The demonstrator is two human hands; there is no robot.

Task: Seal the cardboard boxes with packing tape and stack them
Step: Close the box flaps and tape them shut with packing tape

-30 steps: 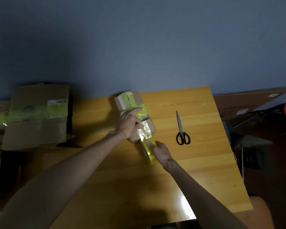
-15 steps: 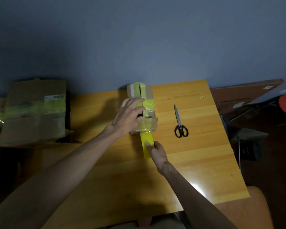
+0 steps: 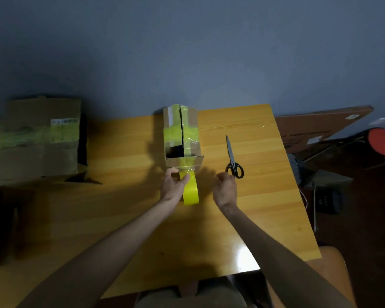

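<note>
open tabletop (image 3: 125, 147) between large box (image 3: 38, 138) and small box (image 3: 191, 123), scissors (image 3: 233, 161) just right of it, wall (image 3: 187, 52) behind

Left forearm (image 3: 111, 238), entering from lower left: bare along its whole visible length. Right forearm (image 3: 271, 238), from lower right: likewise bare. Left hand (image 3: 172, 187) and right hand (image 3: 226, 191) bare. Bottom centre: dull grey-olive fabric (image 3: 187, 300), probably clothing; garment too dark to identify.

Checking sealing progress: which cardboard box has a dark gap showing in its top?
The small box on the wooden table, with the yellow tape roll at its near end. The bigger labelled box off to the left shows none.
</note>
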